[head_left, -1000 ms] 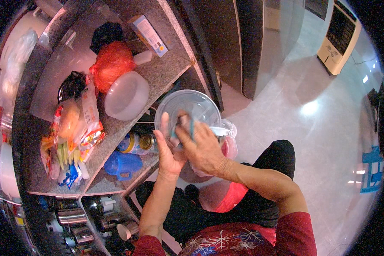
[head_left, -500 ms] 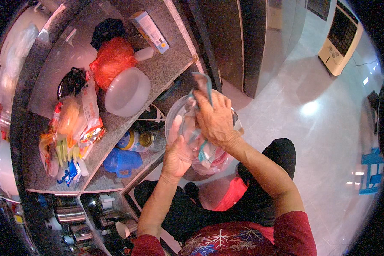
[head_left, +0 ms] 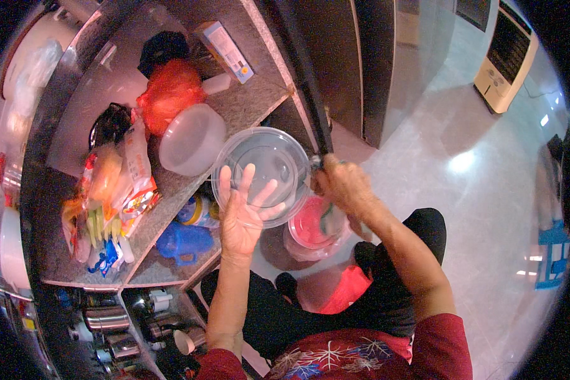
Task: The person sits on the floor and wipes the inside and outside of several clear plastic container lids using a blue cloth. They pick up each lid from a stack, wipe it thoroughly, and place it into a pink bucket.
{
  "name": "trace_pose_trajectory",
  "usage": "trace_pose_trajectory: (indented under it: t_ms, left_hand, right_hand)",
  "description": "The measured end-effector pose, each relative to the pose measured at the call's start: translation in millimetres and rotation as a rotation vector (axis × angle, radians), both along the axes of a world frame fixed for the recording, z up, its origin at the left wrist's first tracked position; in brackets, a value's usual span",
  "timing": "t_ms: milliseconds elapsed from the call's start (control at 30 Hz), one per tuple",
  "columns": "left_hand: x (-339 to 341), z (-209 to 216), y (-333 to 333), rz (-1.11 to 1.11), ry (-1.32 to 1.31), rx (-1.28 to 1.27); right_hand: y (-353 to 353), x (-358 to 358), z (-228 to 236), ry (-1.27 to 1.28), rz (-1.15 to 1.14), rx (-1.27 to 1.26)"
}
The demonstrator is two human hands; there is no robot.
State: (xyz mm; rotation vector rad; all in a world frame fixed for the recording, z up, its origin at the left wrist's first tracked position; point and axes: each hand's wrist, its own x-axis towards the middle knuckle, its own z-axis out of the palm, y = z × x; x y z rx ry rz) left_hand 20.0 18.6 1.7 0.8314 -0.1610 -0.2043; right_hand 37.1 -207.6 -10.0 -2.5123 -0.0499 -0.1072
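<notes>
A clear round plastic bowl (head_left: 266, 149) is held up before me, its open side tipped toward me. Behind its lower left part, my left hand (head_left: 242, 221) supports it with the fingers spread against the plastic. Beside the bowl's right rim, my right hand (head_left: 347, 187) is closed round a cloth (head_left: 326, 221) with a teal edge. Motion smears its fingers, and most of the cloth is hidden by the hand. Below the bowl stands a round pink-red container (head_left: 308, 223) in a clear bag.
On the stone shelf at left are a translucent bowl (head_left: 192, 140), a red plastic bag (head_left: 171, 95), food packets (head_left: 107, 177) and a carton (head_left: 225, 50). A blue plastic jug (head_left: 183, 240) sits lower. An air cooler (head_left: 503, 63) stands far right, a blue stool (head_left: 551, 253) nearer.
My right hand has moved from inside the bowl to its right rim, taking the cloth along. The bowl is tipped more toward me, and my left fingers are spread wider.
</notes>
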Motion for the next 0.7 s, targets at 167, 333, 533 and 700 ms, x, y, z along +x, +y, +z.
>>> trace_pose_trajectory:
  t_ms: [167,333,533,700]
  left_hand:
    - [-1.2,-5.3,-9.3,0.025,0.12,0.156]
    - [-22.5,-30.3,-35.6,-0.17,0.335,-0.034]
    - [-23.9,-28.5,-37.0,-0.071,0.235,0.005]
    - [-17.8,-19.5,-20.4,-0.009,0.296,-0.01]
  right_hand:
    - [-22.9,19.5,0.6,-0.462,-0.201,0.762]
    - [17.6,14.3,10.1,-0.517,-0.206,1.079]
    - [49.2,-4.0,-12.5,-0.598,0.066,0.266]
    - [57.9,-33.0,-3.8,-0.566,0.394,0.154]
